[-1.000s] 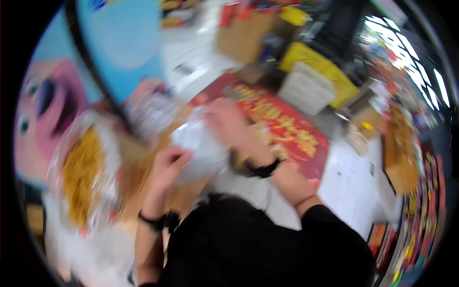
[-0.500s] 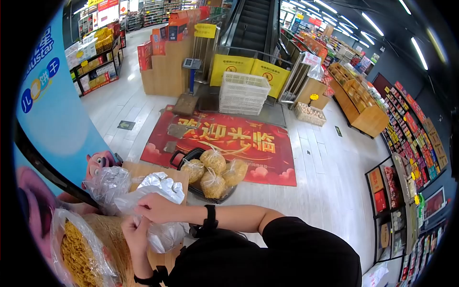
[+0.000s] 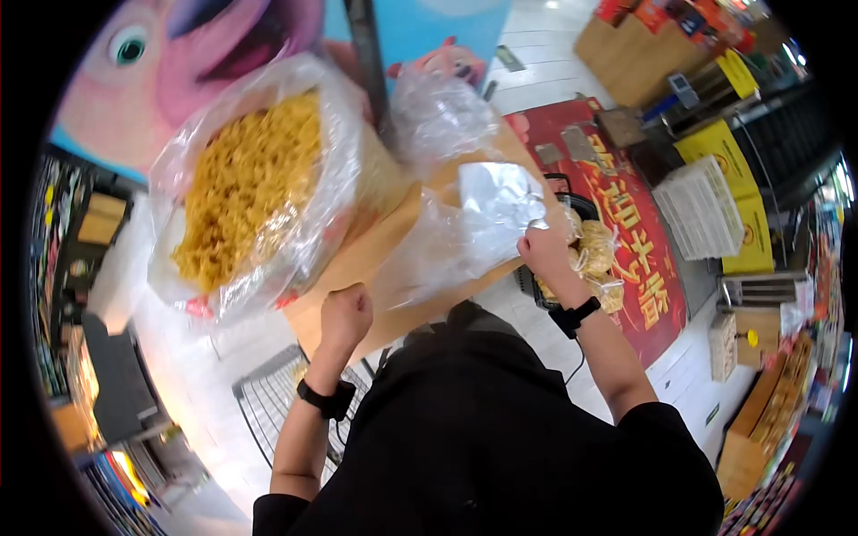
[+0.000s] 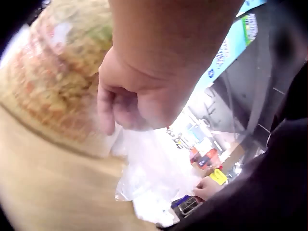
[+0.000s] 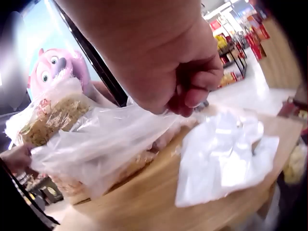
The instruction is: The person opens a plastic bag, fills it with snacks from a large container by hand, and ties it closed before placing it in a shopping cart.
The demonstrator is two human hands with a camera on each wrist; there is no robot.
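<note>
A thin clear plastic bag (image 3: 427,268) is stretched between my two hands over the wooden table. My left hand (image 3: 347,313) grips one end of it near the table's front edge, fingers curled into a fist. At the other end my right hand (image 3: 543,252) pinches the bag, with its fingers folded in, as the right wrist view shows. Beneath and beyond the right hand lies a pile of flat whitish bags (image 5: 226,156). Left of the hands stands a large plastic-lined sack (image 3: 350,192), its mouth wide and full of yellow, curly dry food (image 3: 255,183).
A crumpled clear plastic bundle (image 3: 442,112) sits at the table's (image 3: 335,268) far end. On the floor right of the table, a black basket (image 3: 527,284) holds several tied bags of food (image 3: 597,246) beside a red mat (image 3: 643,313). A wire cart (image 3: 273,384) stands below left.
The hands, close together half a second ago, have moved far apart with the clear bag drawn out between them. The head view has turned toward the sack and table.
</note>
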